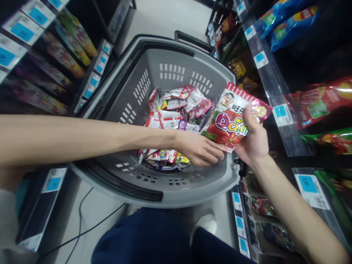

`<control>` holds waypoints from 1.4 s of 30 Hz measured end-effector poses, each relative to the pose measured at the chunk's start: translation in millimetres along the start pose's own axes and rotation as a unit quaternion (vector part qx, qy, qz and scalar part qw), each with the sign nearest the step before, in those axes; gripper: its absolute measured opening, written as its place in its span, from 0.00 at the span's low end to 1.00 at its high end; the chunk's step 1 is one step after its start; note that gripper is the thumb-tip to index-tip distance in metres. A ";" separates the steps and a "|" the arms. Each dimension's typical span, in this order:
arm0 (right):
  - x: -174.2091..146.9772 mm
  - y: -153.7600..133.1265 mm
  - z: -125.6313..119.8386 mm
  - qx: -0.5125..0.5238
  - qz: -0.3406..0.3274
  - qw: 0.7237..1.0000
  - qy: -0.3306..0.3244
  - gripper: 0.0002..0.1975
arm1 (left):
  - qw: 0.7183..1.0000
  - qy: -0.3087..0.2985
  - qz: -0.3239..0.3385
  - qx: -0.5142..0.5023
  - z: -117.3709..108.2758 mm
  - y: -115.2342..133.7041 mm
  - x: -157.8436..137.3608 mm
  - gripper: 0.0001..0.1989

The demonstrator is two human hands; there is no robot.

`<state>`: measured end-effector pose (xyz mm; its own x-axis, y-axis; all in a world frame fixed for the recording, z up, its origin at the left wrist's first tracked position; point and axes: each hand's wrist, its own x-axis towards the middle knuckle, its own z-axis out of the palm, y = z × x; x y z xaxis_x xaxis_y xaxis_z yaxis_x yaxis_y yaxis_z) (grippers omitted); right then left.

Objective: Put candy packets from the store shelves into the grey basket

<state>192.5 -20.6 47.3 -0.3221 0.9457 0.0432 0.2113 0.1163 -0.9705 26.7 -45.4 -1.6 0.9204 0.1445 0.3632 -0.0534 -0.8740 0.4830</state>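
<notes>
Navy trousers are worn with whitish shoes and a pale grey sleeve

Blue snack bags lay on a dark shelf at the upper right, above a red bag near the right edge. Colourful packets and white-and-blue price labels occupied the upper left. Dark cables crossed the pale floor at lower left.

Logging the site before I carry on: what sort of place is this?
Most likely a snack aisle in a shop: price labels line the shelves, packaged goods sit on both sides, and a grey shopping basket holds many small packets.
</notes>
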 end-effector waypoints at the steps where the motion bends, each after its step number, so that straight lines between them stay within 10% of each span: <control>1: -0.1 0.2 0.1 0.003 0.002 1.000 0.001 0.26 | 1.000 0.002 0.006 0.007 -0.2 0.2 -0.1 0.12; 16: -2.4 -2.3 6.6 -0.007 0.008 1.000 -0.004 0.29 | 0.999 0.049 0.007 0.012 5.9 0.4 -2.9 0.13; 30: -1.7 -2.6 8.2 0.012 0.014 1.000 0.007 0.22 | 0.993 -0.069 -0.092 -0.005 1.5 4.0 0.7 0.12; 38: 2.5 1.8 8.8 0.120 0.007 0.992 0.024 0.21 | 0.988 -0.001 0.021 0.154 5.0 3.6 -6.8 0.13; 42: 4.4 5.0 11.1 0.148 -0.007 0.989 0.031 0.18 | 0.986 -0.074 -0.040 0.142 -4.9 7.5 -2.8 0.16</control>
<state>181.9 -19.2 40.0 -0.2641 0.9625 0.0627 -0.0741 0.0446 -0.9963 21.8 -50.1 4.9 0.9647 0.1677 0.2032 0.1129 -0.9600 0.2561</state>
